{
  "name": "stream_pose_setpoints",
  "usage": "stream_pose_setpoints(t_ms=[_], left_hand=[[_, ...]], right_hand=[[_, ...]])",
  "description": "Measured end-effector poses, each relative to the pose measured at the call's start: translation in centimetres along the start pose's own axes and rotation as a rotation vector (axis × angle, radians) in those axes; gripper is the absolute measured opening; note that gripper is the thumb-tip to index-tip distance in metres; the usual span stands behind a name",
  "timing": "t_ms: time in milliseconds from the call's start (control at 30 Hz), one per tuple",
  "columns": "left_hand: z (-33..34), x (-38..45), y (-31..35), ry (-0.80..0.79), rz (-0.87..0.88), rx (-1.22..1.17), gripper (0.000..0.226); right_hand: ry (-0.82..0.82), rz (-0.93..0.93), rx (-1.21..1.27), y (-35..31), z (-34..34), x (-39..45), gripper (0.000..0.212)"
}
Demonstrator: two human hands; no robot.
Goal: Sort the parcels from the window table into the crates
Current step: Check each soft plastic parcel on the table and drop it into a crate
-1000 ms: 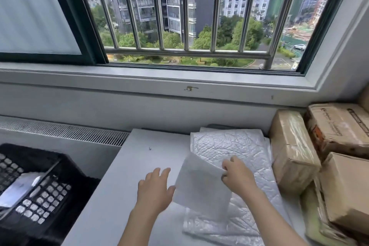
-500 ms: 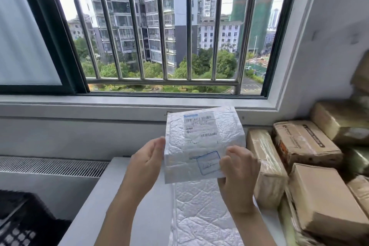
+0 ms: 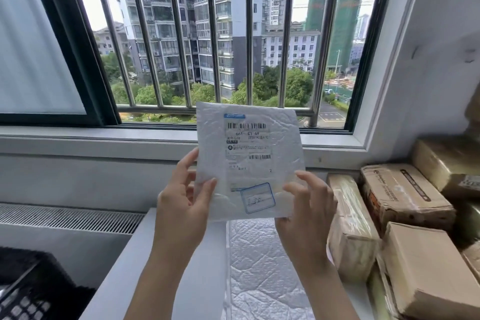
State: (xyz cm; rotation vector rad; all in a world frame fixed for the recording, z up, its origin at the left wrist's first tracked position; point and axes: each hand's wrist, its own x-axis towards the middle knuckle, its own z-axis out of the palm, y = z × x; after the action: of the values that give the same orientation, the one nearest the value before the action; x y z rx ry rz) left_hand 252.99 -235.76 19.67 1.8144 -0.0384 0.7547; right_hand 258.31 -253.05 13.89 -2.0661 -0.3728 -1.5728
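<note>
A white bubble mailer (image 3: 249,161) with a barcode label and a blue stamp is held upright in front of the window, label facing me. My left hand (image 3: 184,202) pinches its lower left edge, thumb on the front. My right hand (image 3: 309,205) grips its lower right edge. Below it another white bubble mailer (image 3: 259,267) lies flat on the white window table (image 3: 161,254). A black crate (image 3: 28,291) shows at the bottom left, beside the table.
Several taped brown cardboard parcels (image 3: 405,195) are stacked at the table's right end against the wall. A barred window (image 3: 213,34) and its sill run behind the table. A radiator grille (image 3: 67,218) lies to the left.
Both hands have lifted the mailer off the table pile and turned it upright with the label toward me. It now sits a little higher and closer than half a second ago.
</note>
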Motion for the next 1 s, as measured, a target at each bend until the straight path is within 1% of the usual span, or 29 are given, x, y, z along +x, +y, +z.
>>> stream_pose_setpoints(t_ms=[67, 133, 200, 300, 333, 400, 433, 500, 533, 567, 600, 667, 700, 767, 867, 933, 967, 1000], left_hand=[[-1.2, 0.0, -0.4, 0.089, 0.006, 0.044, 0.054], [-3.1, -0.2, -1.0, 0.154, -0.004, 0.092, 0.051], [-5.5, -0.6, -1.9, 0.215, -0.025, 0.178, 0.045], [-10.3, -1.9, -3.2, 0.323, -0.021, 0.35, 0.031], [-12.1, -2.5, -3.4, 0.333, -0.033, 0.391, 0.028], [-16.2, -4.2, -3.7, 0.297, -0.154, 0.474, 0.025], [-18.3, -5.2, -3.9, 0.274, -0.237, 0.528, 0.034], [-22.6, -7.1, -4.5, 0.245, -0.358, 0.624, 0.076], [-24.7, -8.0, -4.9, 0.271, -0.396, 0.661, 0.094], [-26.9, -8.7, -5.2, 0.316, -0.421, 0.704, 0.102], [-29.1, -9.4, -5.6, 0.361, -0.436, 0.757, 0.102], [-33.4, -10.5, -6.2, 0.447, -0.445, 0.84, 0.093], [-35.7, -10.9, -6.6, 0.494, -0.441, 0.852, 0.089], [-40.2, -11.6, -7.1, 0.573, -0.433, 0.854, 0.083], [-47.5, -13.4, -8.2, 0.625, -0.403, 0.967, 0.082], [-52.4, -14.7, -9.4, 0.638, -0.408, 1.061, 0.084], [-55.0, -15.4, -10.1, 0.635, -0.439, 1.098, 0.082], [-57.5, -15.9, -10.8, 0.629, -0.47, 1.141, 0.079]], right_hand=[[-0.143, 0.017, 0.066, -0.6, 1.1, -0.4, 0.07], [-0.265, -0.014, 0.131, -1.9, 2.5, -1.2, 0.08], [-0.341, -0.045, 0.202, -4.1, 4.2, -2.0, 0.076], [-0.406, -0.078, 0.364, -9.0, 7.4, -3.4, 0.064], [-0.424, -0.098, 0.424, -11.0, 8.4, -3.8, 0.061], [-0.468, -0.149, 0.551, -15.5, 10.3, -4.9, 0.055], [-0.495, -0.179, 0.615, -18.0, 11.0, -5.4, 0.053], [-0.541, -0.257, 0.723, -23.0, 12.5, -6.2, 0.052], [-0.555, -0.304, 0.763, -25.6, 13.2, -6.5, 0.053], [-0.567, -0.349, 0.798, -28.2, 13.7, -6.8, 0.057], [-0.573, -0.383, 0.826, -30.8, 14.2, -7.0, 0.064], [-0.597, -0.428, 0.882, -36.0, 14.7, -7.3, 0.078], [-0.604, -0.452, 0.913, -38.7, 14.8, -7.5, 0.078], [-0.614, -0.506, 0.946, -43.9, 14.8, -8.1, 0.068], [-0.656, -0.556, 1.001, -51.8, 15.6, -10.0, 0.061], [-0.705, -0.589, 1.038, -56.9, 16.3, -11.8, 0.067], [-0.729, -0.602, 1.052, -59.4, 16.6, -12.7, 0.072], [-0.746, -0.615, 1.064, -61.7, 16.7, -13.4, 0.072]])
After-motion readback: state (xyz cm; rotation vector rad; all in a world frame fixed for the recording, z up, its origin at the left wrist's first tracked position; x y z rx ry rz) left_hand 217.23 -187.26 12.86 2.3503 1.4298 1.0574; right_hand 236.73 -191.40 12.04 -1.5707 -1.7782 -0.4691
